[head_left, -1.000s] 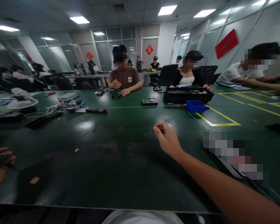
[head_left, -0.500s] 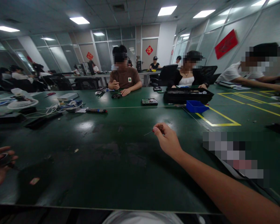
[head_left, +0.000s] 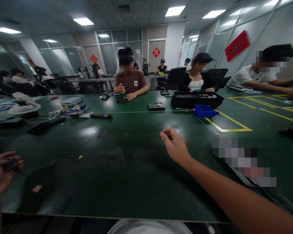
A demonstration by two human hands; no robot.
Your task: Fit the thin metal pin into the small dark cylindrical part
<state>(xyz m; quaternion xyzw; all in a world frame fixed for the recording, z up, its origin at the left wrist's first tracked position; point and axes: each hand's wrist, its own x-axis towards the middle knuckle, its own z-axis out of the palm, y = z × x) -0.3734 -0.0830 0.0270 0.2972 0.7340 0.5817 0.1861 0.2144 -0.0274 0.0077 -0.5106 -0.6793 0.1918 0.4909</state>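
My right hand (head_left: 174, 144) is closed around a small screwdriver (head_left: 155, 139), held above the green table. Its thin metal shaft points left, and a reddish-brown handle shows partly between the fingers. At the left edge of the view, my left hand (head_left: 3, 174) has its fingers curled round a dark, rounded object (head_left: 10, 163). The kind of this object cannot be made out, and part of it is hidden by the fingers. The two hands are far apart. Below the left hand, a small pale scrap (head_left: 36, 188) lies on the table.
Across the green table (head_left: 127, 195) lie an opened hard drive (head_left: 156, 106), a blue bin (head_left: 206, 111), a black tray (head_left: 197, 100) and an electric screwdriver (head_left: 101, 115). Tangled cables (head_left: 56, 113) are at the left. A person in a brown shirt (head_left: 131, 81) works opposite.
My left hand has moved slightly right and up with the dark object, showing more of itself. My right hand and the screwdriver have stayed in place.
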